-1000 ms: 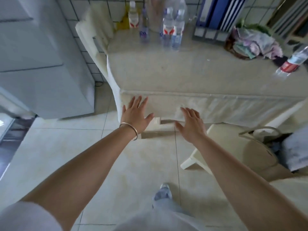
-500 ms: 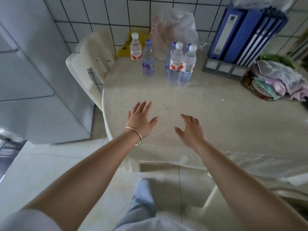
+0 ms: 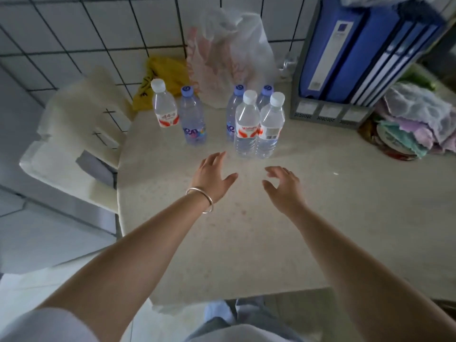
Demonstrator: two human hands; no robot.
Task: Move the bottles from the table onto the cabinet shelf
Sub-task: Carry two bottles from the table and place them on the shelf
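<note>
Several clear water bottles stand upright at the back of the cream table [image 3: 345, 218]. On the left are a white-capped bottle with a red label [image 3: 164, 107] and a purple-capped bottle [image 3: 193, 117]. To the right, two white-capped bottles [image 3: 247, 125] [image 3: 270, 127] stand in front of two purple-capped ones [image 3: 234, 104] [image 3: 265, 95]. My left hand [image 3: 212, 176], with a silver bangle on the wrist, hovers open just short of the bottles. My right hand [image 3: 283, 186] hovers beside it with loosely curved fingers, holding nothing. No cabinet shelf is in view.
A white plastic bag [image 3: 232, 55] and a yellow bag [image 3: 165, 77] lie behind the bottles against the tiled wall. Blue binders [image 3: 365, 45] stand in a grey rack at the back right, with a heap of cloths [image 3: 414, 124] beside it. A cream chair [image 3: 74, 149] stands left of the table.
I have come closer to the table, and both hands have reached forward over it toward the bottles. Nothing has been picked up.
</note>
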